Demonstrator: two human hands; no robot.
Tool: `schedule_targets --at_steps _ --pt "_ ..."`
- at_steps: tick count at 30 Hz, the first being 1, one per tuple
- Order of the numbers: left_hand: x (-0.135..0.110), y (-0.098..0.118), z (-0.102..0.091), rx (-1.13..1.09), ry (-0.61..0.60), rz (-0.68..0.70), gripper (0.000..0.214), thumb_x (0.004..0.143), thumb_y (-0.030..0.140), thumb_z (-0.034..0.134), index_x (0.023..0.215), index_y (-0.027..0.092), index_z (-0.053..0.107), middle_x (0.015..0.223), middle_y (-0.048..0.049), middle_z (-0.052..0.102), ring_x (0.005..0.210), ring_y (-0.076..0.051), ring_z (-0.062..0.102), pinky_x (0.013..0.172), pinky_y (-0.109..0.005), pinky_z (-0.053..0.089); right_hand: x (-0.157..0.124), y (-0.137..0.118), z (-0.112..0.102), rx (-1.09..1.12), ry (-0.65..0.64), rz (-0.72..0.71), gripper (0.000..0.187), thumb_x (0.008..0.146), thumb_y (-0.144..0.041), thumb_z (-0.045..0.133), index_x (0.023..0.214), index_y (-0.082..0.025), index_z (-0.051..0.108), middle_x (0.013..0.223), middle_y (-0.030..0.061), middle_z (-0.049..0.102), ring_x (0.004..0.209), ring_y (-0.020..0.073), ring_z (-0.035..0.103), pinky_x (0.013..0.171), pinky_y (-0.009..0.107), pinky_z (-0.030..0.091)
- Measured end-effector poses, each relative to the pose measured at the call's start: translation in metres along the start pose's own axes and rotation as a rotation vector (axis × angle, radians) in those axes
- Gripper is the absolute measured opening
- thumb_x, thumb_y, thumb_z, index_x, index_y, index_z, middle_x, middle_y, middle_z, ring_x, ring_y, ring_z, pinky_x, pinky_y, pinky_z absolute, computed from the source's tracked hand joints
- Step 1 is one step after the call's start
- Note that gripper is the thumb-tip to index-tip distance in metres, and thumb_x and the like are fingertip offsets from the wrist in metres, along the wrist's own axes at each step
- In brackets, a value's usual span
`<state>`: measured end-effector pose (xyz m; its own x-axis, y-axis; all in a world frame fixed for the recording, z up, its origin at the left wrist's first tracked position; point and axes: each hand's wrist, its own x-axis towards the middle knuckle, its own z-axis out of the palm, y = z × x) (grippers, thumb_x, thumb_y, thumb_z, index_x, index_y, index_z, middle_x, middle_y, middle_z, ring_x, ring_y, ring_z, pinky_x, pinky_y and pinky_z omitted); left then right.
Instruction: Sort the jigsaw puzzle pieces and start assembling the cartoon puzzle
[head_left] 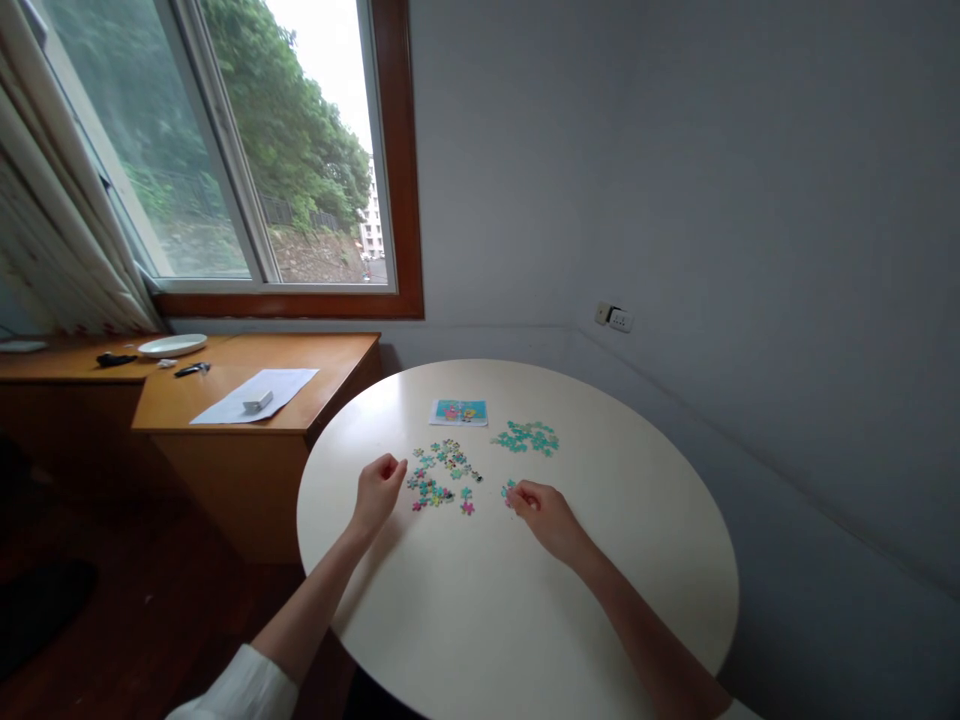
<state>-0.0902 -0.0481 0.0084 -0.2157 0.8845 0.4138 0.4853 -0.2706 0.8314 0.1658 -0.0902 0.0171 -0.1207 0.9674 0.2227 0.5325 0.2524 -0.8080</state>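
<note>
Currently, the bare left hand (pixel 380 492) has its fingers clenched in a fist beside multicoloured flower-shaped puzzle pieces (pixel 435 493) on the round white counter (pixel 450 620). The bare right hand (pixel 551 517) bends its fingers at a pink-and-teal flower-shaped cluster (pixel 507 490); whether they grip it, I cannot tell. Teal flower-shaped pieces (pixel 519 437) lie beyond, near a blue rectangular picture card (pixel 459 411).

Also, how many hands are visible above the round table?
2: the left hand beside the scattered puzzle pieces, the right hand at a small pink-and-teal cluster.
</note>
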Motion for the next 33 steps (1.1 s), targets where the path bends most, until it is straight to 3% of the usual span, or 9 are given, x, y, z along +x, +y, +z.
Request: schedule_targets --at_steps 10,15,20,25,29,33 --pt "0.018 -0.015 0.006 -0.017 0.129 -0.014 0.029 0.071 0.039 0.050 0.052 0.019 0.039 0.049 0.0046 0.038 0.050 -0.010 0.035 0.050 -0.024 0.029 0.013 0.004 -0.001 0.072 0.005 0.048 0.018 0.070 -0.031 0.050 0.064 -0.017 0.059 0.056 -0.0006 0.055 0.053 0.0123 0.049 0.053 0.023 0.039" --pt "0.025 -0.018 0.027 0.044 0.038 -0.014 0.018 0.070 0.032 0.051 0.058 0.019 0.046 0.052 0.0036 0.045 0.051 -0.011 0.042 0.051 -0.024 0.033 0.024 0.007 0.004 0.041 0.003 0.033 0.017 0.071 -0.030 0.052 0.068 -0.017 0.063 0.061 0.0012 0.061 0.052 0.0124 0.051 0.050 0.023 0.040" --pt "0.042 -0.018 0.047 0.083 0.011 -0.013 0.006 0.068 0.019 0.048 0.070 0.019 0.053 0.061 0.0014 0.053 0.057 -0.013 0.050 0.056 -0.024 0.038 0.039 0.002 0.017 -0.010 -0.014 -0.073 0.014 0.073 -0.022 0.054 0.078 -0.017 0.067 0.074 0.0037 0.067 0.068 0.0150 0.059 0.066 0.025 0.045" --pt "0.050 -0.030 0.054 0.057 0.122 -0.061 0.008 0.064 0.015 0.047 0.068 0.018 0.054 0.064 0.0004 0.055 0.060 -0.014 0.051 0.060 -0.026 0.041 0.052 -0.005 0.032 -0.167 -0.089 -0.110 0.025 0.076 -0.015 0.054 0.096 -0.020 0.066 0.074 0.0025 0.067 0.067 0.0141 0.059 0.066 0.024 0.044" --pt "0.048 -0.039 0.053 0.053 0.188 -0.088 0.007 0.065 0.017 0.047 0.067 0.019 0.053 0.064 -0.0001 0.056 0.063 -0.015 0.052 0.063 -0.027 0.041 0.055 -0.009 0.040 -0.319 -0.149 -0.138 0.023 0.077 -0.013 0.053 0.094 -0.021 0.067 0.081 0.0035 0.069 0.072 0.0150 0.060 0.067 0.023 0.042" --pt "0.048 -0.040 0.052 0.045 0.218 -0.108 0.006 0.065 0.018 0.047 0.066 0.019 0.053 0.063 0.0003 0.056 0.062 -0.015 0.053 0.063 -0.027 0.041 0.052 -0.009 0.046 -0.395 -0.126 -0.181 0.025 0.079 -0.010 0.049 0.094 -0.020 0.066 0.092 0.0054 0.069 0.083 0.0172 0.061 0.075 0.025 0.042"
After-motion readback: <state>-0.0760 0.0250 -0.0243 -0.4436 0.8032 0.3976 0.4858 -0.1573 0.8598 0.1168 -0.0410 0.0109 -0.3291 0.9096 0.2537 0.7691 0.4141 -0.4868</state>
